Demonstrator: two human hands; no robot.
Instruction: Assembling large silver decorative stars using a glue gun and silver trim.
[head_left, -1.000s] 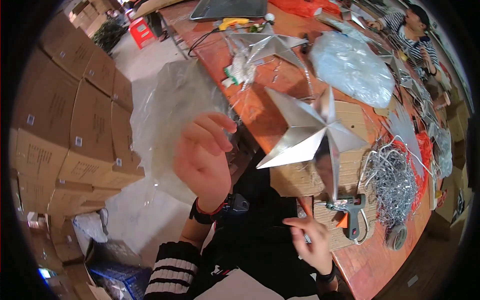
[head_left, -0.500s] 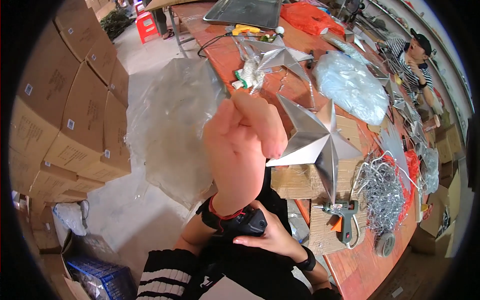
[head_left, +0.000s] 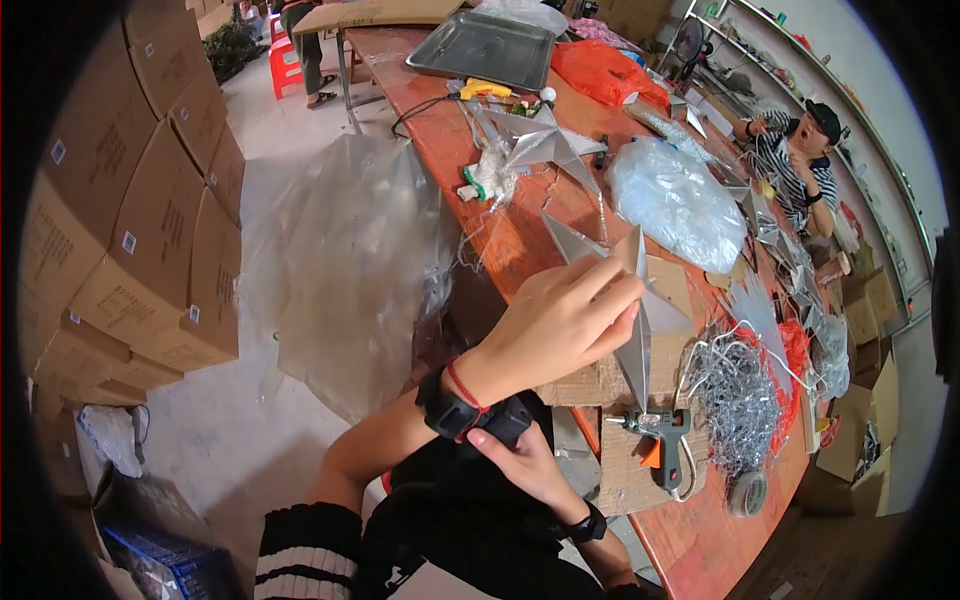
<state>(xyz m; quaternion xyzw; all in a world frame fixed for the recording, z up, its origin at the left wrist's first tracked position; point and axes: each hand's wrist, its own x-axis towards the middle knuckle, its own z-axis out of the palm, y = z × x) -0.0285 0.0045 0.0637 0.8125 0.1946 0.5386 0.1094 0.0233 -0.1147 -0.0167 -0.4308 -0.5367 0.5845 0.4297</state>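
- left hand (head_left: 565, 320) is raised over the near edge of the bench (head_left: 520, 240), fingers drawn together and resting against the silver star (head_left: 640, 330); whether it actually pinches the star cannot be told.
- the silver star stands on a cardboard sheet (head_left: 620, 380) on the bench, one point up beside the left fingertips, one long point running down toward the near side.
- right hand (head_left: 525, 465) lies under the left forearm, fingers curled onto the black wrist band (head_left: 455, 410) of the left arm; a thin red cord sits on the same wrist.
- a glue gun (head_left: 665, 440), black with an orange trigger, lies on the cardboard just near of the star's lower point.
- a tangle of silver wire (head_left: 740, 400) lies right of the glue gun, with a tape roll (head_left: 748, 492) near it at the bench edge.
- a clear plastic bag (head_left: 675, 195) of pale material lies far right of the star; a second silver star (head_left: 535, 145) lies farther along the bench.
- a metal tray (head_left: 485, 45) sits at the far end.
- a large clear plastic sack (head_left: 350, 260) stands on the floor left of the bench, with stacked cardboard boxes (head_left: 130, 220) farther left.
- another person (head_left: 790, 150) in a striped top sits at the far right.
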